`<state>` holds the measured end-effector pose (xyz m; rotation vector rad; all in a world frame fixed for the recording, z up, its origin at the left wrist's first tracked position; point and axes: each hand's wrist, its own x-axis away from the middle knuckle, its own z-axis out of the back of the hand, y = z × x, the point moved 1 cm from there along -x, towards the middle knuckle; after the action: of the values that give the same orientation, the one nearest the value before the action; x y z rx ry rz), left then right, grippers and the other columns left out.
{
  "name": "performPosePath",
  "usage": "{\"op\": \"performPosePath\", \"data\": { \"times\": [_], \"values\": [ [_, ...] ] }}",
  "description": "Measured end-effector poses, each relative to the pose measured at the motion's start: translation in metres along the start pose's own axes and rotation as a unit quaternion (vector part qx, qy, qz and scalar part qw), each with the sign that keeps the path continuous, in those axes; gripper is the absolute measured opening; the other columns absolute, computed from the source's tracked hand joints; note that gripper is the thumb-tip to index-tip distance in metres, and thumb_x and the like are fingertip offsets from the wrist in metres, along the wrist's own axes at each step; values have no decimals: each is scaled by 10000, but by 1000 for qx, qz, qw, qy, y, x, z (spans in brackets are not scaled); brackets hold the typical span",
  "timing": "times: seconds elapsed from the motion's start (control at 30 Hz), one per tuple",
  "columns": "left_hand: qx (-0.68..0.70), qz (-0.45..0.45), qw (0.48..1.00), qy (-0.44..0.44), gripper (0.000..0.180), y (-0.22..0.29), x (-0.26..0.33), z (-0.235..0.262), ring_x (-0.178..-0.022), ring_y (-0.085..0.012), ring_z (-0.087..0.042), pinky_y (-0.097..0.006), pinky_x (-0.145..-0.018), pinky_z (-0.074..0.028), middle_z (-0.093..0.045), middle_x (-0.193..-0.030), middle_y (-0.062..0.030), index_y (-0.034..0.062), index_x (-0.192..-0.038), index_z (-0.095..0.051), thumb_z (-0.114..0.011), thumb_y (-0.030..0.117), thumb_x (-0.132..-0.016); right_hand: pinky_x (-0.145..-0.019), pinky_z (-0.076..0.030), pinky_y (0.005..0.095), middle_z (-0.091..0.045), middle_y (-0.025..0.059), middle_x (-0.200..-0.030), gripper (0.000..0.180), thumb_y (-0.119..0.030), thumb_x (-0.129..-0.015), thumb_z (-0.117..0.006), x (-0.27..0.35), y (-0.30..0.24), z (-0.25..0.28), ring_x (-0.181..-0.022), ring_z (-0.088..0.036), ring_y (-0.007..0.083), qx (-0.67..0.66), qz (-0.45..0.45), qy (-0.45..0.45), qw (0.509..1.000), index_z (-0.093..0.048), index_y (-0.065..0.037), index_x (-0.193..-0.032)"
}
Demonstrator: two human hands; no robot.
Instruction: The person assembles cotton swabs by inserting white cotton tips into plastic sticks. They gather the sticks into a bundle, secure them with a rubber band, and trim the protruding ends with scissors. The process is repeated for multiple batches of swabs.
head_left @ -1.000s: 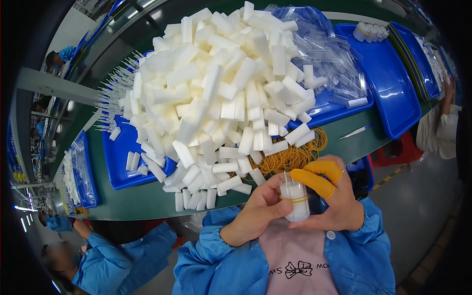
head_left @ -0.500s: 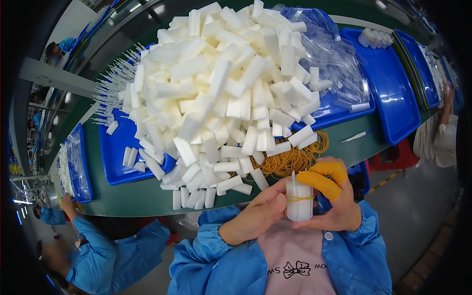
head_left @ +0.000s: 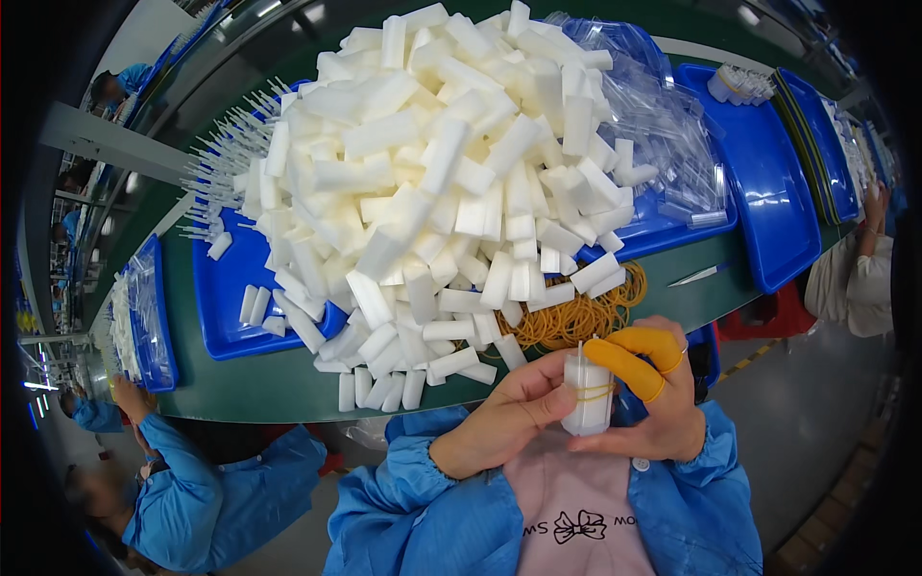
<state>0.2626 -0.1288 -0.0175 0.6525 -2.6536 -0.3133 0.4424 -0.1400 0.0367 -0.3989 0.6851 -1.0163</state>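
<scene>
A small white bundle [head_left: 586,411] sits upright between my hands, in front of my chest. It looks like white foam inside clear plastic shells, with a yellow rubber band [head_left: 593,391] around its middle. My left hand [head_left: 514,408] is closed on its left side, thumb against the front. My right hand [head_left: 663,398] grips it from the right, with orange finger cots [head_left: 629,367] on two fingers. One covered fingertip touches the bundle's top, where a thin pale stem sticks up. Just beyond my hands lies a heap of yellow rubber bands [head_left: 576,320].
A tall pile of white foam pieces [head_left: 423,192] covers the green table and a blue tray [head_left: 226,312]. Clear plastic shells [head_left: 663,144] fill another tray. Tweezers [head_left: 699,275] lie near the right blue tray [head_left: 778,206]. Co-workers [head_left: 226,499] sit at both sides.
The bundle is tilted slightly differently, and its rubber band now shows as two strands instead of one. My right fingers have shifted a little over its top. The whole view has moved slightly.
</scene>
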Motion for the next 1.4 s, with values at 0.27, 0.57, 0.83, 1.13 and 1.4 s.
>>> {"op": "performPosePath", "data": {
  "times": [0.27, 0.57, 0.83, 1.13, 1.4],
  "values": [
    [-80, -86, 993, 11, 670, -10, -5, 6, -1121, -138, -514, -291, -943, -417, -514, -1253, -51, 50, -1372, -330, -664, 307, -851, -830, -380, 437, -509, 98, -1039, 751, -462, -553, -808, -2, -4, -1, -946, -465, 304, 23, -11, -19, 999, -595, -54, -1147],
    [-35, -78, 996, 16, 592, 0, 0, -1, -1086, -129, -525, -281, -926, -433, -536, -1210, -46, 58, -1362, -343, -651, 177, -870, -843, -365, 443, -496, 117, -1081, 838, -495, -545, -807, -5, -3, 4, -979, -460, 316, -31, -37, -54, 997, -556, -48, -1209],
    [-63, -86, 993, 56, 644, -2, -1, 2, -1074, -126, -523, -277, -919, -439, -523, -1208, -38, 66, -1348, -359, -713, 176, -821, -864, -356, 455, -508, 106, -1058, 800, -490, -549, -797, -7, -3, 0, -960, -471, 318, 24, -34, -57, 998, -567, -62, -1185],
    [37, -13, 999, 24, 671, -8, -4, 9, -1089, -121, -515, -278, -905, -439, -522, -1214, -32, 60, -1395, -321, -674, 246, -856, -872, -367, 465, -518, 103, -1038, 739, -431, -553, -813, -3, 4, -4, -958, -479, 310, -7, -29, -31, 999, -589, -61, -1153],
    [-34, -93, 995, 11, 546, -3, -5, 4, -1050, -106, -531, -254, -893, -429, -542, -1164, -28, 84, -1325, -376, -645, 102, -850, -910, -343, 516, -505, 131, -1074, 776, -427, -542, -822, -5, -10, 4, -1029, -437, 376, 14, -50, -55, 997, -572, -47, -1171]
  ]
}}
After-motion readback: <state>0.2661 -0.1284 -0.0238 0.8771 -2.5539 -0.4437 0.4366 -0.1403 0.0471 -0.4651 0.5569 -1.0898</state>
